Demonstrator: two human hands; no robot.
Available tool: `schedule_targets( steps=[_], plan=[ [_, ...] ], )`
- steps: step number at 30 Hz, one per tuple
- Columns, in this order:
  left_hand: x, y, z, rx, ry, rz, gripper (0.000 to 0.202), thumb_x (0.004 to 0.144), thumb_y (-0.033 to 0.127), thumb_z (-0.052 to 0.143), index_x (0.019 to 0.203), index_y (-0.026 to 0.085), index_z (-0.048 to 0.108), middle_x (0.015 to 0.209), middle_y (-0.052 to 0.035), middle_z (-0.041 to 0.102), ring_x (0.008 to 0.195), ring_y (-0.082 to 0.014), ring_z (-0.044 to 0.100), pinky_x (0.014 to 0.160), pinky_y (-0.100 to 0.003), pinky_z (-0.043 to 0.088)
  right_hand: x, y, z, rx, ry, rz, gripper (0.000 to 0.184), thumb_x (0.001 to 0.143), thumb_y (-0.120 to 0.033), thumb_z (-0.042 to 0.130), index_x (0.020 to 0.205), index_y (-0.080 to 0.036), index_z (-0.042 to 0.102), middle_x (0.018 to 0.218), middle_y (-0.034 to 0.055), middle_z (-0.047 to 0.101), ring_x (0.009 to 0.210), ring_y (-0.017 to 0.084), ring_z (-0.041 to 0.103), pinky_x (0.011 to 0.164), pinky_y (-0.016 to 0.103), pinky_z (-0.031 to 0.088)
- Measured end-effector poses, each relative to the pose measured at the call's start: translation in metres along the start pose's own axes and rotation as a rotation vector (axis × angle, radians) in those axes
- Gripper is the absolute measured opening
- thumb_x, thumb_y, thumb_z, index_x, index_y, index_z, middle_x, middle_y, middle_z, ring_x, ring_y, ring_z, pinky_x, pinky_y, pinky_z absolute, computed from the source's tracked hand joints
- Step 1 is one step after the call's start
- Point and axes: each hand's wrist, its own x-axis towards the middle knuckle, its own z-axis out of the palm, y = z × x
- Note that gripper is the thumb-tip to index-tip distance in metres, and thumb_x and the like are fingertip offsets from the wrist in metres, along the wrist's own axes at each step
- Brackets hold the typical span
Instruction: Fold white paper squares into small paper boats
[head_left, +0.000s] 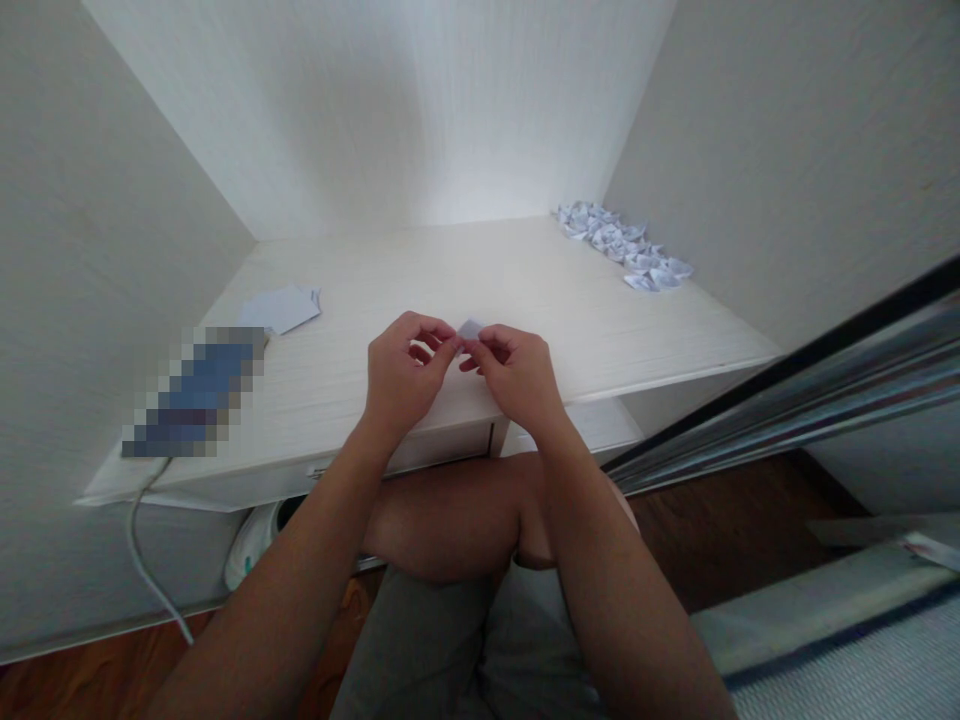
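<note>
Between both hands, just above the front of the white desk, is a small piece of white paper. My left hand pinches its left side with thumb and forefinger, the other fingers curled. From the right, my right hand pinches the same paper, thumb toward me. The fingertips nearly meet and cover the paper's lower part, so its exact fold cannot be made out. A stack of flat white paper sheets lies to the left. Many small folded paper pieces are heaped at the back right.
A blurred-out rectangular device lies at the desk's left, with a pale cable hanging over the edge. Walls enclose the back and sides. Below are a drawer and a white bin-like object. A dark-edged panel stands at right.
</note>
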Motion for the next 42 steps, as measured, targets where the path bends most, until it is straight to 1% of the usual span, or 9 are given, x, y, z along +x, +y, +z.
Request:
schedule_targets(
  steps=[6, 11, 17, 24, 28, 32, 36, 39, 42],
  plan=[
    [0.001, 0.000, 0.000, 0.019, 0.013, 0.034, 0.004, 0.082, 0.022, 0.081, 0.081, 0.023, 0.077, 0.088, -0.0026, 0.072, 0.074, -0.0151, 0.064, 0.057, -0.025, 0.050, 0.000, 0.000, 0.000, -0.008, 0.023, -0.010, 0.020, 0.096, -0.029, 0.069, 0.077, -0.022, 0.069, 0.074, 0.0011, 0.077, 0.071, 0.019, 0.078, 0.068, 0.030, 0.057],
    [0.000, -0.001, 0.000, 0.029, 0.026, 0.004, 0.009, 0.082, 0.025, 0.083, 0.084, 0.021, 0.076, 0.086, -0.0013, 0.073, 0.070, -0.0135, 0.065, 0.057, -0.023, 0.049, 0.000, -0.001, 0.001, -0.006, 0.020, -0.001, 0.017, 0.096, -0.028, 0.069, 0.081, -0.022, 0.072, 0.075, 0.0014, 0.077, 0.071, 0.018, 0.078, 0.068, 0.030, 0.057],
    [0.000, -0.001, -0.001, 0.048, 0.025, 0.012, 0.009, 0.081, 0.026, 0.083, 0.082, 0.021, 0.076, 0.086, -0.0018, 0.074, 0.070, -0.0133, 0.065, 0.055, -0.022, 0.048, 0.000, -0.002, 0.000, -0.018, 0.022, -0.005, 0.017, 0.096, -0.027, 0.068, 0.081, -0.022, 0.073, 0.075, 0.0015, 0.077, 0.071, 0.018, 0.078, 0.070, 0.031, 0.057],
    [0.003, -0.007, -0.001, 0.021, -0.065, -0.070, 0.017, 0.078, 0.033, 0.084, 0.079, 0.020, 0.073, 0.082, -0.0025, 0.072, 0.072, -0.0153, 0.067, 0.056, -0.024, 0.049, -0.001, -0.001, -0.001, -0.040, 0.021, -0.009, 0.017, 0.096, -0.024, 0.068, 0.080, -0.022, 0.073, 0.075, 0.0015, 0.077, 0.073, 0.019, 0.078, 0.070, 0.030, 0.057],
    [0.003, -0.007, -0.001, -0.027, -0.082, -0.102, 0.019, 0.082, 0.036, 0.079, 0.081, 0.019, 0.071, 0.080, -0.0030, 0.073, 0.071, -0.0159, 0.066, 0.055, -0.025, 0.046, -0.001, -0.002, -0.002, -0.048, 0.001, -0.011, 0.018, 0.097, -0.022, 0.068, 0.080, -0.021, 0.073, 0.074, 0.0005, 0.076, 0.071, 0.017, 0.077, 0.069, 0.028, 0.055],
    [0.003, -0.005, 0.000, -0.009, -0.110, -0.070, 0.018, 0.088, 0.035, 0.071, 0.080, 0.019, 0.069, 0.076, -0.0019, 0.070, 0.068, -0.0147, 0.062, 0.057, -0.025, 0.045, -0.002, -0.005, -0.004, -0.088, -0.021, -0.024, 0.022, 0.098, -0.019, 0.067, 0.077, -0.019, 0.072, 0.070, -0.0011, 0.074, 0.070, 0.015, 0.076, 0.069, 0.025, 0.052],
    [0.002, -0.006, 0.000, 0.036, -0.125, 0.010, 0.015, 0.090, 0.033, 0.067, 0.085, 0.019, 0.072, 0.082, -0.0018, 0.070, 0.069, -0.0136, 0.060, 0.060, -0.026, 0.046, -0.002, -0.007, -0.006, -0.113, -0.038, -0.051, 0.023, 0.098, -0.017, 0.066, 0.076, -0.019, 0.072, 0.069, -0.0015, 0.074, 0.070, 0.014, 0.075, 0.069, 0.025, 0.051],
    [0.002, -0.008, -0.001, 0.032, -0.097, 0.026, 0.015, 0.091, 0.032, 0.066, 0.084, 0.019, 0.071, 0.083, -0.0023, 0.069, 0.071, -0.0137, 0.061, 0.061, -0.026, 0.046, -0.001, -0.006, -0.006, -0.077, -0.056, -0.057, 0.020, 0.097, -0.017, 0.068, 0.079, -0.019, 0.075, 0.072, -0.0008, 0.075, 0.072, 0.015, 0.076, 0.069, 0.025, 0.052],
    [0.003, -0.010, -0.001, -0.040, -0.095, -0.005, 0.013, 0.091, 0.030, 0.067, 0.084, 0.019, 0.068, 0.076, -0.0006, 0.066, 0.066, -0.0130, 0.060, 0.056, -0.025, 0.044, 0.001, -0.002, -0.006, 0.031, -0.044, -0.028, 0.011, 0.095, -0.024, 0.072, 0.087, -0.019, 0.079, 0.078, 0.0006, 0.079, 0.076, 0.016, 0.077, 0.071, 0.026, 0.056]
  ],
)
